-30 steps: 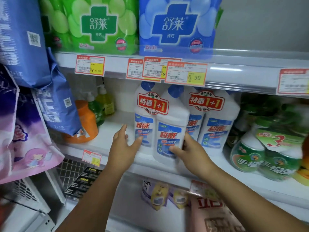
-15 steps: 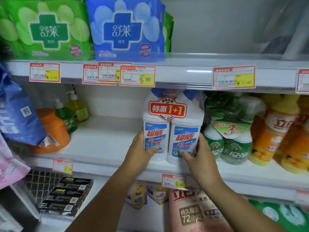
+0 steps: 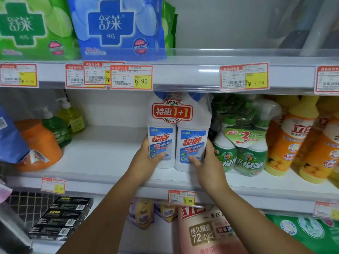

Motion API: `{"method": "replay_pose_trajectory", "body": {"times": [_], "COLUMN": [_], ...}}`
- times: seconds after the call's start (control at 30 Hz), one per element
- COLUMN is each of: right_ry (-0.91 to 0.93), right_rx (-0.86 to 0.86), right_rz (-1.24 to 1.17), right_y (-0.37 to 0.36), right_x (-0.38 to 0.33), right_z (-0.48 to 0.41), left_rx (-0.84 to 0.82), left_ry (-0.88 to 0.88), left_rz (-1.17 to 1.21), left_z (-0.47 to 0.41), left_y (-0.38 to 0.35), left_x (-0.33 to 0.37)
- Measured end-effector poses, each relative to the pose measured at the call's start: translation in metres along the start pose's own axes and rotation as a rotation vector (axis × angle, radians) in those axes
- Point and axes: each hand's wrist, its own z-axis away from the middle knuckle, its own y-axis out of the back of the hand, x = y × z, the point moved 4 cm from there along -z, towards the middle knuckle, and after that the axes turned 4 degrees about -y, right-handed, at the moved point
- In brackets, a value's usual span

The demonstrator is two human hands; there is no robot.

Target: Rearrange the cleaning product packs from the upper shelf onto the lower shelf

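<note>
Closed in since a second ago: left hand [image 3: 146, 162] and right hand [image 3: 207, 166] clasp the shrink-wrapped twin pack of white cleaner bottles [image 3: 177, 129]; thumbs press its labels, other fingers hidden behind; pick-up step, judged; next, lift clear and lower.

Single head-worn view, close to the shelf [image 3: 183, 74], facing straight ahead, angled slightly downward

On my feed the twin pack [image 3: 192, 138], centre frame, is white with blue labels, red lettering and a red-and-white 1+1 badge [image 3: 172, 111]. Upper left: a green pack [image 3: 27, 28] and a blue pack [image 3: 117, 26], both with white-edged crosses. Right: green-and-white sprays [image 3: 242, 156], orange bottles [image 3: 293, 143] with yellow caps. Tags [image 3: 131, 77] are red-edged with yellow patches.
</note>
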Motion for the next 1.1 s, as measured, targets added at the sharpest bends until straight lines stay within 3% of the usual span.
{"method": "replay_pose_trajectory", "body": {"times": [0.7, 0.87, 1.1], "right_ry": [0.016, -0.04, 0.022], "right_rx": [-0.028, -0.079, -0.132], "right_rz": [0.02, 0.011, 0.11], "right_y": [-0.003, -0.002, 0.014], "right_x": [0.008, 0.012, 0.014], "right_z": [-0.008, -0.005, 0.013], "left_rx": [0.028, 0.096, 0.188], "left_ry": [0.003, -0.026, -0.038], "left_rz": [-0.042, -0.085, -0.105], "left_z": [-0.004, 0.004, 0.028], "left_y": [-0.002, -0.007, -0.019], "left_x": [-0.002, 0.0, 0.001]}}
